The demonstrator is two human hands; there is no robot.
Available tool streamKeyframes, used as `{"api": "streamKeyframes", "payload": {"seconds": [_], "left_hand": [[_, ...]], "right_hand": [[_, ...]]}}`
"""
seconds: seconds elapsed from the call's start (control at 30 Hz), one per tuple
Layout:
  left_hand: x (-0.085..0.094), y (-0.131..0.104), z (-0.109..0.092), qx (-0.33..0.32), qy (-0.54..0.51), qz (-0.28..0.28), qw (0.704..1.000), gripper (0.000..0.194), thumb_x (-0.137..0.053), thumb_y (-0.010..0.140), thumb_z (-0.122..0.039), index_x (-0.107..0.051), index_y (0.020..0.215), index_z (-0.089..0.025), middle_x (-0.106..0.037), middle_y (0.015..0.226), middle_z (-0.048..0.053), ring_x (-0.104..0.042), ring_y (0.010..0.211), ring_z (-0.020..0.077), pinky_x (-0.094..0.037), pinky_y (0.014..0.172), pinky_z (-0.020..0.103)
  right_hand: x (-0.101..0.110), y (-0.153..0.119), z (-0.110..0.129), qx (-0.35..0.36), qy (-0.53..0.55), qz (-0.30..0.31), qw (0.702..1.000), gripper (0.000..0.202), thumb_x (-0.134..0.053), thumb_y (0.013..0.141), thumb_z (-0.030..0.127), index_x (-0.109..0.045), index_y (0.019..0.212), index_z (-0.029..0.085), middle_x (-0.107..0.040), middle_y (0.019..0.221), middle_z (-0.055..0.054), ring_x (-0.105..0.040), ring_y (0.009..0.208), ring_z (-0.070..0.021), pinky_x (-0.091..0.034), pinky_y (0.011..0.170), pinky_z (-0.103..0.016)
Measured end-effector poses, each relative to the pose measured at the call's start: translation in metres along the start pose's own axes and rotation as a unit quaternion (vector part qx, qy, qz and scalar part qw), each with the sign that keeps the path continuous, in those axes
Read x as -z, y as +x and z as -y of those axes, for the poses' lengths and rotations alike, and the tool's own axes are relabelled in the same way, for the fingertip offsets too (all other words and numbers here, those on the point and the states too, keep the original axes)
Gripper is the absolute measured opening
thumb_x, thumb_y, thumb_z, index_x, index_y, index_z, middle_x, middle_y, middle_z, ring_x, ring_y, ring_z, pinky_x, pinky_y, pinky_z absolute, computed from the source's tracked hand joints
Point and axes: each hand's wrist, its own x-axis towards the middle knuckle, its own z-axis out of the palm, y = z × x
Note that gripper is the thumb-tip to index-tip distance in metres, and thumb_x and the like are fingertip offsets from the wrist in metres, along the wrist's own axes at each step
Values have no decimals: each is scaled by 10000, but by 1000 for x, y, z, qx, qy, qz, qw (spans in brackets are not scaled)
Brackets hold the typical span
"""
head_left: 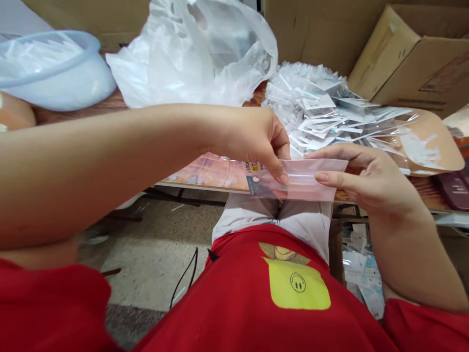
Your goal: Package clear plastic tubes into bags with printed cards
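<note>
A flat, see-through plastic packet (304,191) with a printed label at its left end is held level above the table's front edge. My left hand (256,137) pinches its middle, thumb in front and fingers behind. On the right end, my right hand (373,178) grips the packet between thumb and fingers. A clear, narrow tube-like shape shows inside the plastic between my thumbs; I cannot make out what it is. Just beyond my hands lies a heap of clear packets with white cards (318,105).
A big white plastic bag (176,63) stands behind my left arm. A pale blue basin (73,83) holds white pieces at far left. Right are a tan board (449,146) with white strips and an open cardboard box (392,58). More packets (361,274) lie below the table.
</note>
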Motion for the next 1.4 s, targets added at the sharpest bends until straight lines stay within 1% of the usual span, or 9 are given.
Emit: {"api": "streamKeyframes", "payload": {"seconds": [0.33, 0.53, 0.77, 0.9, 0.97, 1.03, 1.13, 1.2, 1.4], "left_hand": [[1, 2, 4, -57, -47, -100, 992, 61, -786, 718, -250, -790, 746, -197, -727, 740, -10, -741, 939, 267, -566, 799, 328], [10, 6, 5, 15, -144, -167, 975, 50, -811, 686, -222, -776, 711, -196, -703, 706, 18, -743, 959, 295, -571, 769, 346], [-3, 29, 14, -89, -136, 24, 986, 346, -884, 398, -92, -738, 669, -250, -723, 706, 30, -724, 892, 323, -562, 705, 372], [-5, 30, 5, -62, -128, 180, 973, 256, -898, 430, -153, -688, 559, -225, -715, 679, 53, -666, 672, 264, -516, 628, 373], [-3, 27, -5, -85, -97, 129, 983, 223, -868, 490, -157, -652, 491, -211, -675, 610, 42, -596, 584, 206, -465, 588, 334], [-2, 24, -14, -117, -48, 61, 990, 209, -833, 537, -150, -643, 471, -208, -634, 559, 19, -530, 531, 159, -405, 550, 296], [-7, 23, -26, -153, 18, 37, 987, 150, -797, 588, -158, -679, 515, -213, -607, 528, -7, -477, 489, 127, -342, 513, 272], [-13, 26, -31, -176, 36, 39, 983, 127, -790, 611, -159, -698, 542, -210, -607, 528, -13, -472, 481, 118, -337, 513, 271], [-13, 38, -34, -266, 71, -21, 961, 96, -763, 718, -164, -716, 641, -194, -682, 670, 22, -622, 661, 176, -481, 672, 311]], "right_hand": [[3, 7, 12, 101, -220, -84, 967, 274, -841, 808, 496, -828, 856, 226, -766, 820, -30, -685, 733, -172, -543, 651, -305], [0, -6, 0, 283, -277, -115, 911, 199, -770, 906, 277, -820, 1071, 375, -809, 984, 27, -766, 871, -179, -586, 776, -356], [-29, -45, -10, 456, -533, -26, 712, 370, -743, 929, 208, -723, 1247, 398, -722, 1310, 111, -738, 1158, -155, -525, 858, -349], [-23, -49, -29, 522, -574, -11, 631, 328, -719, 938, 477, -732, 1250, 377, -715, 1348, 82, -717, 1066, -169, -526, 839, -378], [-13, -45, -33, 483, -535, -114, 684, 559, -745, 878, 578, -666, 1376, 337, -684, 1400, -19, -669, 1157, -255, -518, 951, -447], [-4, -38, -31, 381, -436, -178, 796, 808, -834, 797, 531, -524, 1513, 322, -650, 1412, -93, -634, 1236, -308, -523, 1001, -485], [4, -26, -22, 251, -316, -147, 903, 524, -848, 791, 346, -660, 1274, 266, -736, 1123, -61, -708, 994, -220, -575, 822, -352], [7, -18, -15, 218, -304, -128, 918, 92, -774, 853, 278, -714, 896, 224, -713, 809, -4, -661, 732, -141, -518, 658, -273], [21, -5, 3, 248, -388, -133, 878, 223, -642, 953, 290, -711, 749, 234, -684, 675, 14, -608, 609, -115, -473, 600, -283]]}}
